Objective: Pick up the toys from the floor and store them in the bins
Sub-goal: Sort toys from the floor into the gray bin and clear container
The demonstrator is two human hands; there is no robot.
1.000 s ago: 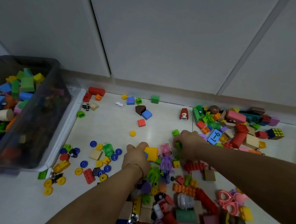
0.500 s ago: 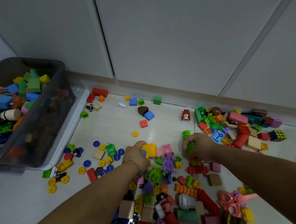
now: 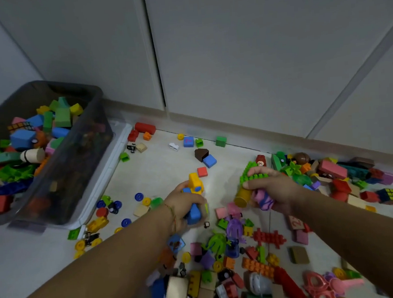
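My left hand grips a handful of toys above the floor: a yellow block sticks out at the top and a blue piece at the bottom. My right hand holds a green studded plate, a yellow cylinder and a pink-purple toy. A dark translucent bin at the left is heaped with blocks. Loose toys cover the floor around and below both hands.
The bin sits on a white lid. Blue and yellow wheels lie between the bin and my left hand. A dense toy pile with a colour cube lies at the right, against grey cabinet doors.
Both hands have closed on toys and lifted them off the floor. The view has shifted so the bin sits further right in frame.
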